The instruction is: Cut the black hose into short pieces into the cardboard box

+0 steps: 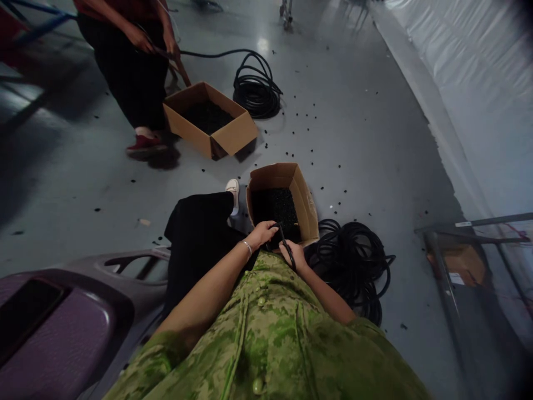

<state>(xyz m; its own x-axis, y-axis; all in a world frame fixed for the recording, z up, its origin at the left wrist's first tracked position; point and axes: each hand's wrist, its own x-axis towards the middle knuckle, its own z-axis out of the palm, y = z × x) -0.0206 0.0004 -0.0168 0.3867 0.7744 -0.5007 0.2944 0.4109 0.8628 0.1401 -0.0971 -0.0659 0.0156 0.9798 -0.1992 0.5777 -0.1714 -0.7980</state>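
Observation:
My left hand (265,233), with a silver bracelet at the wrist, has its fingers closed around a length of black hose (284,238). Lower and to its right, my right hand (293,253) is wrapped around the same hose, which bends between the two hands. Whether a tool is hidden in either grip I cannot make out. Both hands are over the near edge of an open cardboard box (307,206). Small black pieces (277,204) cover the box's bottom. Right of the box, a tangled pile of black hose (353,261) lies on the floor.
Farther left, another person (129,50) holds a black hose above a second cardboard box (233,136) with black pieces inside. A coiled hose (257,91) lies beside it. Black bits dot the grey floor (366,150). A purple-seated chair (79,328) stands left, a metal rack (441,266) right.

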